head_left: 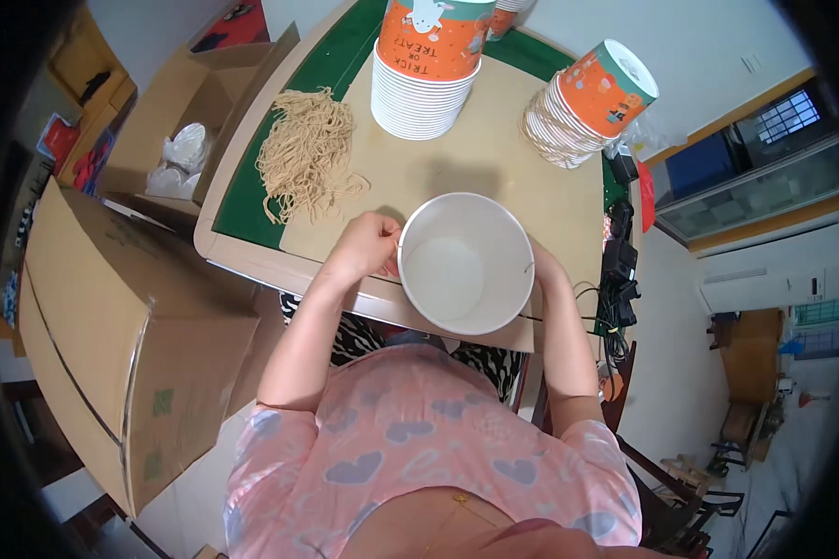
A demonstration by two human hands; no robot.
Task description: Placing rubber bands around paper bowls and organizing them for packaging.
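Note:
A white-lined paper bucket [446, 270] is between my two hands at the table's near edge, its open mouth facing up toward me. My left hand [368, 247] is closed, its fingertips pinched against the bucket's left side near the rim. Around the right side wraps my right hand [547, 268], its fingers mostly hidden behind the wall. A small dark curved mark or cord end shows inside the rim by that hand. Left of the bucket lies a loose heap of beige cords [309, 154].
Nested orange-and-white buckets [424, 79] stand upside down at the back. Another bucket stack [592, 102], with beige cords hanging on it, leans at the right. Black adapters and cables [620, 265] line the table's right edge. Large cardboard boxes [186, 373] stand at the left.

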